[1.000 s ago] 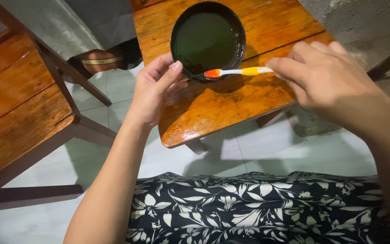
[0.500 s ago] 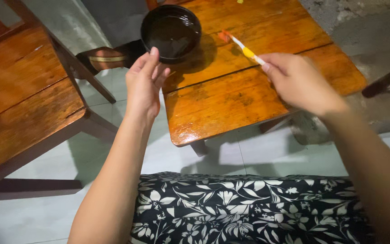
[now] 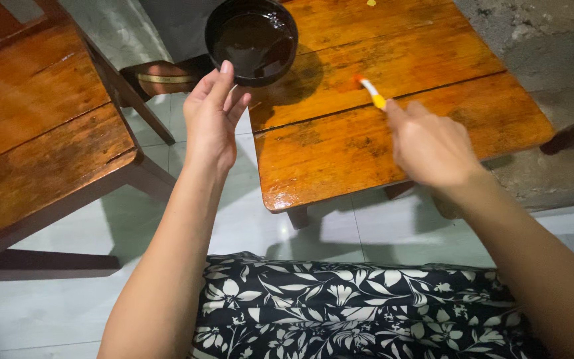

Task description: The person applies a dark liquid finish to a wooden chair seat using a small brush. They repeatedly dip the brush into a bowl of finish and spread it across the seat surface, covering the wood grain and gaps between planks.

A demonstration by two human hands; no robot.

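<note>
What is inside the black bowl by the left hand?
The black bowl holds a dark glossy liquid that reflects light. The liquid is opaque, so the bowl's bottom and anything sunk in it cannot be seen.

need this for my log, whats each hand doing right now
Left hand: open, fingertips at the rim of the black bowl, not gripping it.
Right hand: closed on the small brush, bristles on the wooden table.
</note>
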